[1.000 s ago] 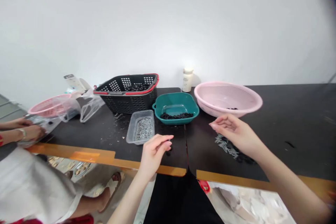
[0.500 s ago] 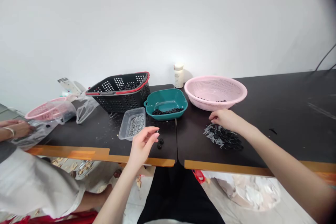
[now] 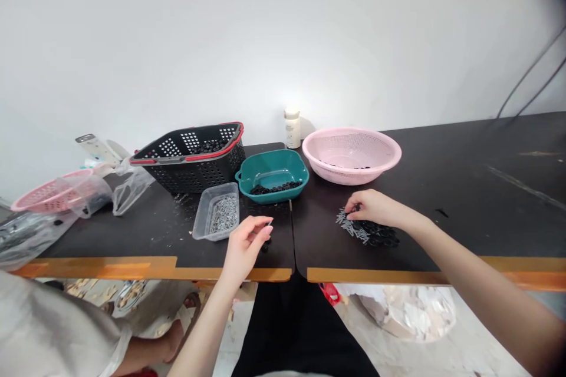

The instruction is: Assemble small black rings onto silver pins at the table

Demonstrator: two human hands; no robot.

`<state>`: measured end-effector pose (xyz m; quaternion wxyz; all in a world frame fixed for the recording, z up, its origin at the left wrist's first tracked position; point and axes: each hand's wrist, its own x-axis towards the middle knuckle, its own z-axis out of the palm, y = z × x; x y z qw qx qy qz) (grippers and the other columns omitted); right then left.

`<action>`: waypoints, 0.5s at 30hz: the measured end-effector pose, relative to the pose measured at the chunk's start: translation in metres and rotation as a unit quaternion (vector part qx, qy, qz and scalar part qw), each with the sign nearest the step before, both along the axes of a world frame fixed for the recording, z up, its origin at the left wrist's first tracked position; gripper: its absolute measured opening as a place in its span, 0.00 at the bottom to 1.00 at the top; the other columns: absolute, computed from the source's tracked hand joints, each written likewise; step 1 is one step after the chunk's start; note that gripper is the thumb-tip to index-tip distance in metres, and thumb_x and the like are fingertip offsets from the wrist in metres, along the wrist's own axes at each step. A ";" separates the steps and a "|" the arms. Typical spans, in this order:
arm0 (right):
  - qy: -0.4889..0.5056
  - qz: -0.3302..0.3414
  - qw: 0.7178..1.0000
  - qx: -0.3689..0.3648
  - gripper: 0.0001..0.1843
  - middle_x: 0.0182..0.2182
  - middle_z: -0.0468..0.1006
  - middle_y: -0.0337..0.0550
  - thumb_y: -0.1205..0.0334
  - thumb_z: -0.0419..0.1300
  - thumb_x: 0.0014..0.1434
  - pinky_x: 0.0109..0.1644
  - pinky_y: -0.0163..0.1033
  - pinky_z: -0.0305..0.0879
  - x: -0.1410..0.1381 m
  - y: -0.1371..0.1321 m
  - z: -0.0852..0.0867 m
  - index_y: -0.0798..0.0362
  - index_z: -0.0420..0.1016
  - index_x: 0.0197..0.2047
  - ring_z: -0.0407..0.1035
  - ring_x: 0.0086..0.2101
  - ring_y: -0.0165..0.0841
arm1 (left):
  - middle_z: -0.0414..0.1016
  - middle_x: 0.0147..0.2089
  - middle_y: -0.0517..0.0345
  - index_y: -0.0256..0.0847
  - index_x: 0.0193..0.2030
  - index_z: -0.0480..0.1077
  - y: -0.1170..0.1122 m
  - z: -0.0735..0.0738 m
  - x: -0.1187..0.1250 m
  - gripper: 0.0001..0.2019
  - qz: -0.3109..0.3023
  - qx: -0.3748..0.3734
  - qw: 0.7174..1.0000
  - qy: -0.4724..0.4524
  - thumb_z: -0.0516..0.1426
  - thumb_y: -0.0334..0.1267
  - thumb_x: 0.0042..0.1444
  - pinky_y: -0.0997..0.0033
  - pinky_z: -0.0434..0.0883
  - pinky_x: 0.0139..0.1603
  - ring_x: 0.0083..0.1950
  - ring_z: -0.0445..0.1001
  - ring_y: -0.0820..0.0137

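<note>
My left hand (image 3: 246, 242) is pinched, with a small silvery metal pin (image 3: 269, 223) between thumb and fingertips. Partly hidden under those fingers are small round black pieces (image 3: 266, 246) on the table. On the right, my right hand (image 3: 371, 207) has its fingers closed at the back left of a pile of black pieces with metal shanks (image 3: 371, 234). Something dark shows at its fingertips, too small to name. Left of my left hand stands a clear plastic tub (image 3: 203, 220) of small metal parts.
Behind my hands stand a black basket (image 3: 194, 175) with red-edged handles, a teal basin (image 3: 274, 160) and a pink colander (image 3: 354, 177), each with black pieces inside. A white bottle (image 3: 292, 129) is by the wall. A person's light clothing (image 3: 57, 324) is at left.
My right hand has moved slightly down onto the pile, its fingers closing there. The left hand stays pinched, now covering more of the loose black pieces. The view has shifted a little right.
</note>
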<state>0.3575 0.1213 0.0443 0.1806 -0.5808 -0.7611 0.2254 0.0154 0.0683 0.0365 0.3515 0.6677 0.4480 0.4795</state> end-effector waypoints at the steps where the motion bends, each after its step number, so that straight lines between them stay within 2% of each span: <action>1: 0.002 0.004 1.000 -0.001 0.05 0.28 0.83 0.41 0.60 0.66 0.44 0.36 0.40 0.69 -0.001 0.000 0.000 0.49 0.82 0.27 0.76 0.30 0.40 | 0.74 0.38 0.57 0.40 0.43 0.76 -0.001 0.000 -0.001 0.10 0.000 -0.001 1.000 -0.003 0.59 0.42 0.59 0.73 0.76 0.36 0.32 0.77 0.73; 6: 0.012 0.038 0.999 -0.002 0.06 0.21 0.81 0.44 0.57 0.65 0.45 0.29 0.41 0.67 -0.004 0.001 0.000 0.49 0.82 0.25 0.74 0.24 0.41 | 0.75 0.37 0.55 0.40 0.42 0.77 -0.007 0.000 -0.010 0.10 0.021 0.011 1.000 -0.020 0.59 0.42 0.59 0.73 0.76 0.35 0.31 0.76 0.73; 9: 0.083 -0.004 0.996 -0.014 0.09 0.23 0.80 0.50 0.53 0.64 0.50 0.29 0.43 0.67 -0.013 0.005 -0.001 0.46 0.84 0.31 0.74 0.24 0.41 | 0.75 0.36 0.55 0.39 0.40 0.77 -0.007 -0.001 -0.017 0.10 0.034 0.016 0.999 -0.026 0.60 0.43 0.59 0.73 0.76 0.34 0.31 0.76 0.72; 11: 0.164 -0.018 0.985 -0.043 0.11 0.28 0.82 0.52 0.50 0.67 0.49 0.32 0.43 0.70 -0.031 0.003 0.001 0.45 0.84 0.33 0.76 0.28 0.42 | 0.75 0.36 0.55 0.39 0.41 0.77 -0.008 0.001 -0.020 0.10 0.040 0.017 0.999 -0.033 0.60 0.43 0.58 0.73 0.76 0.34 0.31 0.76 0.72; 15: 0.305 0.004 0.951 -0.055 0.24 0.32 0.83 0.48 0.44 0.70 0.46 0.34 0.43 0.75 -0.090 -0.016 0.015 0.46 0.82 0.44 0.77 0.32 0.42 | 0.75 0.35 0.55 0.39 0.41 0.76 -0.010 0.009 -0.023 0.11 0.040 0.015 0.998 -0.049 0.59 0.44 0.59 0.73 0.75 0.34 0.30 0.77 0.72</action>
